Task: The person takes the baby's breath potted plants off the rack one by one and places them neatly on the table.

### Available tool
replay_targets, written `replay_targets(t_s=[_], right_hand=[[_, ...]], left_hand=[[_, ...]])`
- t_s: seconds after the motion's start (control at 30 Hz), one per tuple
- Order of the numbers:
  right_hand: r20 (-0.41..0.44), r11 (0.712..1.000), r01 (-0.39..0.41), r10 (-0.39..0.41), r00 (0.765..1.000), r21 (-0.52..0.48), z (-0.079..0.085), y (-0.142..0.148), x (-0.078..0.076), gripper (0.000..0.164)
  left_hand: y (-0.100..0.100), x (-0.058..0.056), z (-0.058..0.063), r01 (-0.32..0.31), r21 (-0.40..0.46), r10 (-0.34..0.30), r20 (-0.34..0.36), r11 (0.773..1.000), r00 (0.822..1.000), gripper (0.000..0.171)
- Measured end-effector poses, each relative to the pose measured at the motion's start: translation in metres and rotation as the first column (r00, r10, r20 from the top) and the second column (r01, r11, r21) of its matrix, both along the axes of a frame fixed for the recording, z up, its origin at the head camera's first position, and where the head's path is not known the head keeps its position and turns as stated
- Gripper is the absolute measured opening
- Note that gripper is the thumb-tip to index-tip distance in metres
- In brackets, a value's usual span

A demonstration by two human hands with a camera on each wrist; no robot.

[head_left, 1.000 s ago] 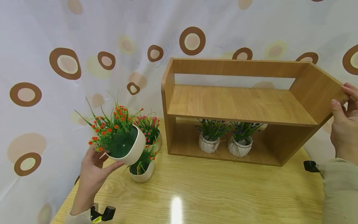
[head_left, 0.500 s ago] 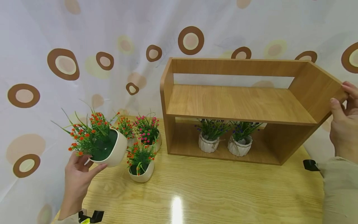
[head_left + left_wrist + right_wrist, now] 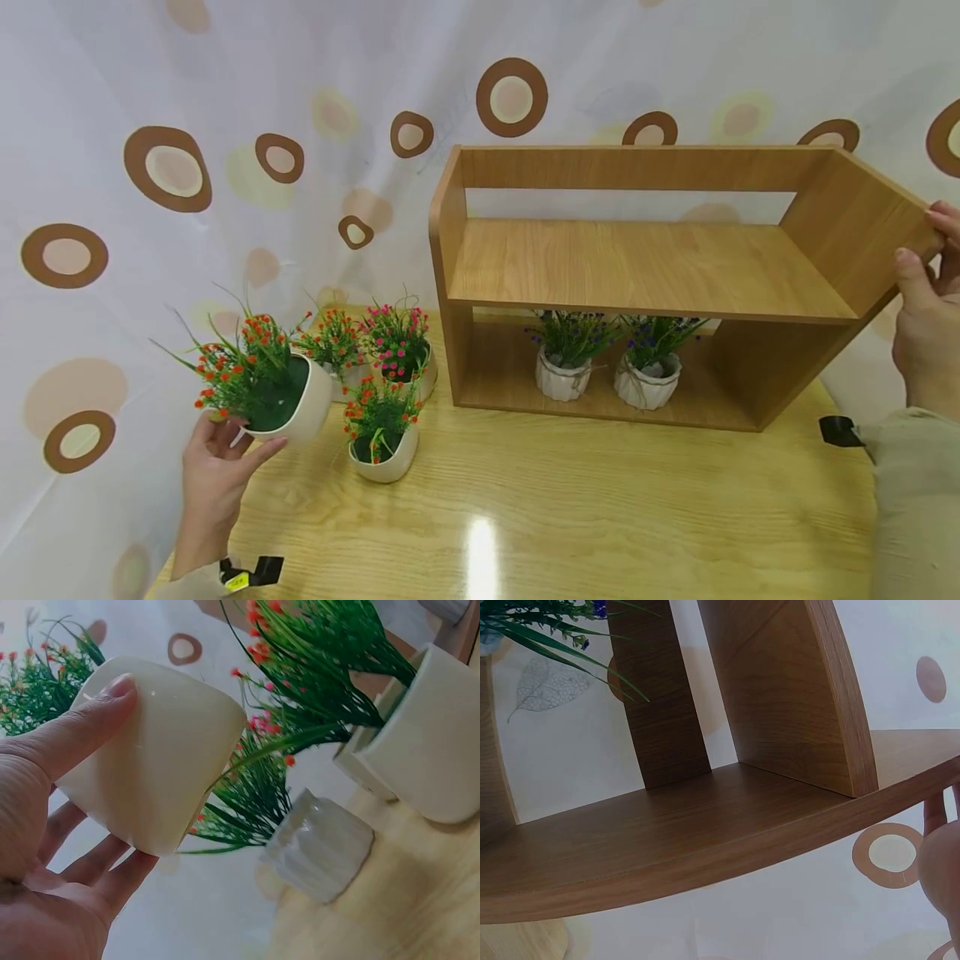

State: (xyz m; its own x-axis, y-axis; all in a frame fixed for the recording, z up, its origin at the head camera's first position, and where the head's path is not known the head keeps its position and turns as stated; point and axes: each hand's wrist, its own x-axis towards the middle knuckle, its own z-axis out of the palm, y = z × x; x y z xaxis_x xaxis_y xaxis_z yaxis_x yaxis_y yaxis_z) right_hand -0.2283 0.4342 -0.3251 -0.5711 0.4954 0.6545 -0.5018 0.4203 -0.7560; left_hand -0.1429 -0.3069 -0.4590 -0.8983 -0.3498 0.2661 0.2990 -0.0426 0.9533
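Observation:
My left hand (image 3: 213, 475) grips a cream pot of orange flowers (image 3: 303, 408), thumb on one side and fingers under the other. The pot is tilted and held up over the left of the table; the left wrist view shows its smooth cream wall (image 3: 161, 750). My right hand (image 3: 930, 317) holds the front edge of the right side panel of a two-tier wooden shelf (image 3: 652, 258), thumb on the inner face. In the right wrist view only part of that hand (image 3: 939, 862) shows, at the panel's edge.
Beside the shelf stand a cream pot of orange flowers (image 3: 390, 462), a pink-flowered pot (image 3: 425, 375) and a whitish pot of orange flowers (image 3: 322, 844). Two white pots with blue flowers, one left (image 3: 561, 379), one right (image 3: 647, 383), sit on the lower tier. A patterned curtain hangs behind.
My left hand has carried the tilted pot left, away from the other flowers, uncovering the pot behind. The right hand keeps its hold on the shelf. The head view has shifted slightly.

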Motion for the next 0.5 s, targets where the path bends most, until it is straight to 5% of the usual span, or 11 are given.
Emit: replay_targets(t_s=[0.5], right_hand=[[-0.055,0.995,-0.07,0.066,0.996,-0.065,-0.001,0.002,-0.001,0.051]], left_hand=[[-0.008,-0.005,-0.04,0.025,-0.015,-0.023,0.127,1.0,0.992,0.053]])
